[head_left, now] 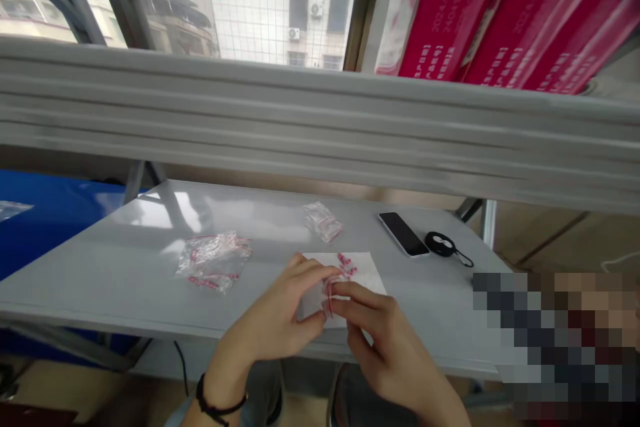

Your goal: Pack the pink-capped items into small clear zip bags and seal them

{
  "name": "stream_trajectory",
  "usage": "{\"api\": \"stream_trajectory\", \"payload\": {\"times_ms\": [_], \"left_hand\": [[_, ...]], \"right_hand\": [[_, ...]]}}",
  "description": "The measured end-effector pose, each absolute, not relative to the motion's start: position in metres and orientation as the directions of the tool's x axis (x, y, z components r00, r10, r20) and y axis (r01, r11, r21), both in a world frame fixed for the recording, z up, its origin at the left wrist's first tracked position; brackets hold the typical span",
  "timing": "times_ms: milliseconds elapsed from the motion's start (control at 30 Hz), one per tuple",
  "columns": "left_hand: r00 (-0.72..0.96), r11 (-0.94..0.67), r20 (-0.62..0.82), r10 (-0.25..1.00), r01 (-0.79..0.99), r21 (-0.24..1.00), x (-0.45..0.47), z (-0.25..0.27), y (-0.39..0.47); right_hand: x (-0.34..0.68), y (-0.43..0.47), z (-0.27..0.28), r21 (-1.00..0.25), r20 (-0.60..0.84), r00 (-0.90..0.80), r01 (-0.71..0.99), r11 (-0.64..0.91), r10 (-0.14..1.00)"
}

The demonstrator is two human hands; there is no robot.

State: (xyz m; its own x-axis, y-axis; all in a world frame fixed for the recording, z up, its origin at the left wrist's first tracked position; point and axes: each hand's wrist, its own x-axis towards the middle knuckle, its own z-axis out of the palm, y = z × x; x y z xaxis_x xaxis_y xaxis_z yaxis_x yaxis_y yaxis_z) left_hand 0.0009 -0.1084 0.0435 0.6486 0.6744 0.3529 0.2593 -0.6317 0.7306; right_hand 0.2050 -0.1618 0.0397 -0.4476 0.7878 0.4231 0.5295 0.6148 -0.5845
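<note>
Centrally, at the near edge of the tabletop [280, 213], two hands meet over a small clear bag [329, 297] with a red line along its mouth. The left hand [285, 307], a black band [215, 407] about its wrist, grips the bag from the left, its thumb on the near side and its forefinger on the far side. The right hand [380, 330] grips the same bag from the right, fingertips against the red line. Whether anything lies inside the bag cannot be told.

Beneath the hands lies a white sheet [371, 273], partly covered by them; on its far part, just beyond the fingers, is a loose cluster of small red-and-pale pieces [343, 259]. To the left — well apart from the sheet — rests a heap of clear bags [215, 257], red showing among the folds. Beyond the sheet lies a smaller group of clear bags [323, 221]. On the far right are a phone [404, 235], screen dark, and, just beside it, a round black case [441, 244] with a loop. Above the tabletop runs a grey shelf [300, 113], carrying red packages [450, 13] at right.
</note>
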Motion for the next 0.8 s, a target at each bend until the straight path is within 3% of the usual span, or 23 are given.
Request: {"api": "stream_trajectory", "payload": {"times_ms": [300, 800], "left_hand": [[0.697, -0.601, 0.258, 0.669, 0.303, 0.740, -0.005, 0.040, -0.108], [0.728, -0.559, 0.217, 0.650, 0.264, 0.786, -0.002, 0.035, -0.103]], "right_hand": [[0.209, -0.163, 0.046, -0.666, 0.284, -0.515, 0.500, 0.553, 0.809], [0.213, -0.163, 0.048, -0.714, 0.299, -0.526, 0.429, 0.553, 0.796]]}}
